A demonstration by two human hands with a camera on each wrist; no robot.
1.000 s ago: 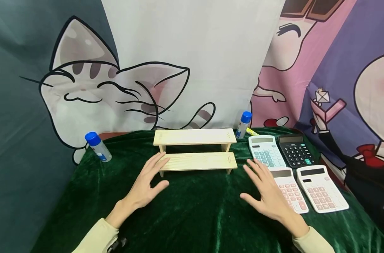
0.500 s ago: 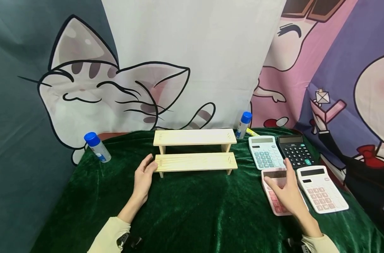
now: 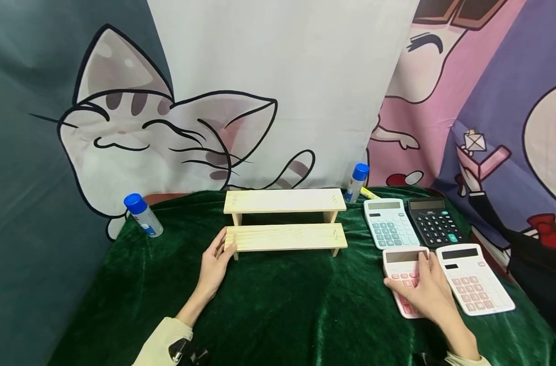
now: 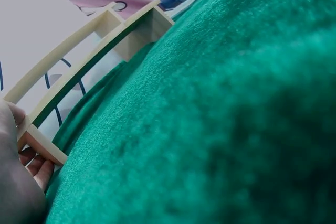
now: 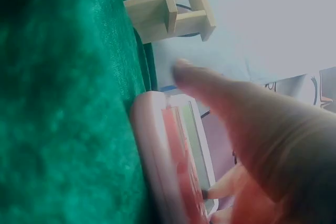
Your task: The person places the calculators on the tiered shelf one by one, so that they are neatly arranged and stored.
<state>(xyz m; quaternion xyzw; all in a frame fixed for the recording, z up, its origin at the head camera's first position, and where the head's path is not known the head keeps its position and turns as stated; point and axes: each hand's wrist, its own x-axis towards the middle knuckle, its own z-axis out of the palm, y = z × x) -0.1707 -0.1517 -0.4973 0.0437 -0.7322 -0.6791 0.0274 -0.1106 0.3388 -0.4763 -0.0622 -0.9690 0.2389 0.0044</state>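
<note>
A two-step wooden shelf [image 3: 284,236] of pale boards stands on dark green velvet in the head view. My left hand [image 3: 212,269] grips the left end of its lower step. The left wrist view shows the thumb on the board and fingers around the end leg [image 4: 44,145]. My right hand [image 3: 426,290] is over a pink calculator [image 3: 399,256], with fingertips on its upper right part and the thumb near its left edge. In the right wrist view, the thumb [image 5: 202,82] is raised clear of the calculator, while other fingers reach its far side.
Beside it lie a white calculator with pink keys [image 3: 474,279], a light blue calculator [image 3: 390,223] and a black calculator [image 3: 435,221]. Blue-capped bottles stand at left [image 3: 144,216] and behind the shelf [image 3: 357,183]. A yellow item [image 3: 368,193] lies near the back. A cartoon curtain [image 3: 278,61] hangs behind.
My left hand has moved from in front of the shelf to its left end and taken hold. My right hand has shifted right, then come down over the pink calculator.
</note>
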